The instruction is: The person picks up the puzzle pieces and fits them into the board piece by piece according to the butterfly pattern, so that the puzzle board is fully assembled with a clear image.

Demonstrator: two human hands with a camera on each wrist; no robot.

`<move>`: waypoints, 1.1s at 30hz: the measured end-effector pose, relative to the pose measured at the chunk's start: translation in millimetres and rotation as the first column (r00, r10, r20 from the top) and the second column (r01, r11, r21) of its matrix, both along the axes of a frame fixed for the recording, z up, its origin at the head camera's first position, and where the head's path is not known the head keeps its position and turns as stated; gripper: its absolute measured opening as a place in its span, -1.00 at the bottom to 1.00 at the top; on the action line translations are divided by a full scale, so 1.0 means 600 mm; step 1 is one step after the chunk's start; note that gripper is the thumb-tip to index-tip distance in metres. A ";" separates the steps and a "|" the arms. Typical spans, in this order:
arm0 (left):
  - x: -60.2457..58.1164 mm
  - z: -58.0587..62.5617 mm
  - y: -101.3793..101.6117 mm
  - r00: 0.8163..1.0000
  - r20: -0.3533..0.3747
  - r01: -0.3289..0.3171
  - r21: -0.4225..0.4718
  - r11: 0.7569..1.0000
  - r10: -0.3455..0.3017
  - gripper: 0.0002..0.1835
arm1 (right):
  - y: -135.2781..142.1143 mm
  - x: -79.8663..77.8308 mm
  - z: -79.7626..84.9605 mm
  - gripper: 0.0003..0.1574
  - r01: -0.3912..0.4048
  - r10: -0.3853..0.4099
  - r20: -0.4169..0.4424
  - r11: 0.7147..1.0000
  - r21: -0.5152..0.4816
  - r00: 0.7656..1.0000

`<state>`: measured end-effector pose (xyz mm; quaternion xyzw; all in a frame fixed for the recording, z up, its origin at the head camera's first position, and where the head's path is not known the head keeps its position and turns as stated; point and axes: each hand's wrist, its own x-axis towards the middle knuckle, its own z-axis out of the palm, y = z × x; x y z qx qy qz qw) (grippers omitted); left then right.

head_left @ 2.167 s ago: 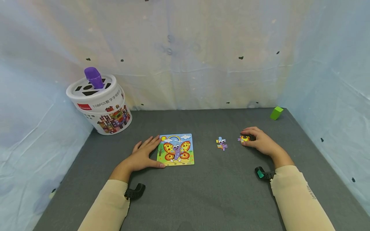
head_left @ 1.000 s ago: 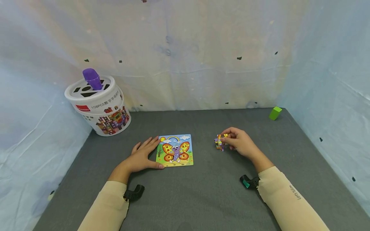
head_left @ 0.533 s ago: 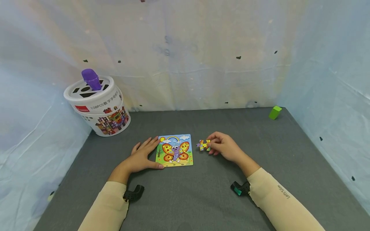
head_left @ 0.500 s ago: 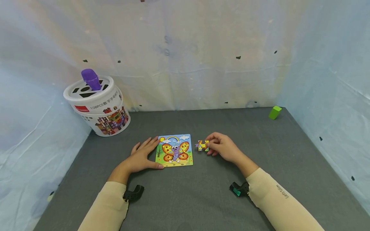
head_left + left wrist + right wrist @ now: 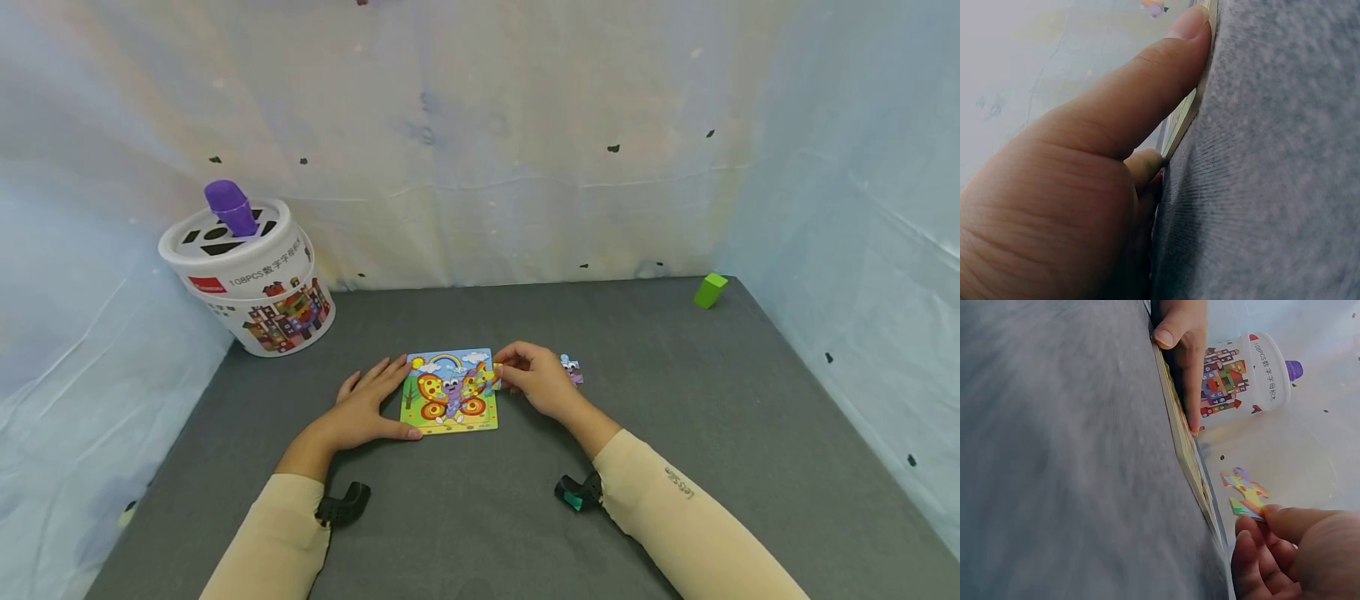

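Observation:
A square butterfly puzzle (image 5: 450,423) lies flat on the grey table. My left hand (image 5: 356,421) rests along its left side, fingers spread, with the thumb at the near left corner. In the left wrist view the thumb (image 5: 1172,69) presses on the puzzle's edge. Between thumb and fingers, my right hand (image 5: 543,383) pinches a small jigsaw piece. The right wrist view shows this jigsaw piece (image 5: 1247,490) raised above the puzzle, yellow and orange with a purple knob. From the head it overlaps the puzzle's right edge. Another jigsaw piece (image 5: 572,368), blue and purple, lies partly hidden behind my right hand.
A white bucket (image 5: 255,283) with a purple block in its lid stands at the back left. Toward the far right corner sits a green block (image 5: 710,290). Pale cloth walls (image 5: 480,200) rise behind the table and at both sides.
My right hand took the yellow-and-orange jigsaw piece from the right and carried it left, past the other piece, to the puzzle's right edge. The left hand has stayed on the puzzle.

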<state>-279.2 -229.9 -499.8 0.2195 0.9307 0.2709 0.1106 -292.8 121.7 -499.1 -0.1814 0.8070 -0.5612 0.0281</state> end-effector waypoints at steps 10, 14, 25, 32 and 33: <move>-0.001 0.001 0.002 1.000 -0.008 0.008 0.008 1.000 -0.008 0.35 | -0.025 -0.004 0.000 -0.82 -0.026 0.033 -0.043 0.985 0.172 0.999; -0.002 0.001 0.002 1.000 -0.010 0.003 0.006 1.000 -0.003 0.35 | -0.029 -0.004 0.002 -0.81 -0.019 0.027 -0.038 0.980 0.200 0.999; 0.000 -0.002 0.000 1.000 0.001 0.001 0.012 1.000 -0.001 0.36 | -0.032 0.000 0.000 -0.80 -0.015 0.069 -0.131 0.929 0.371 0.989; -0.001 -0.001 0.000 1.000 0.007 -0.004 0.004 1.000 0.004 0.37 | -0.032 0.018 0.006 -0.59 -0.016 0.181 -0.292 0.871 0.491 0.939; -0.001 -0.002 0.000 1.000 0.006 -0.003 0.003 1.000 0.003 0.37 | -0.032 0.022 0.009 -0.53 -0.020 0.207 -0.309 0.857 0.515 0.928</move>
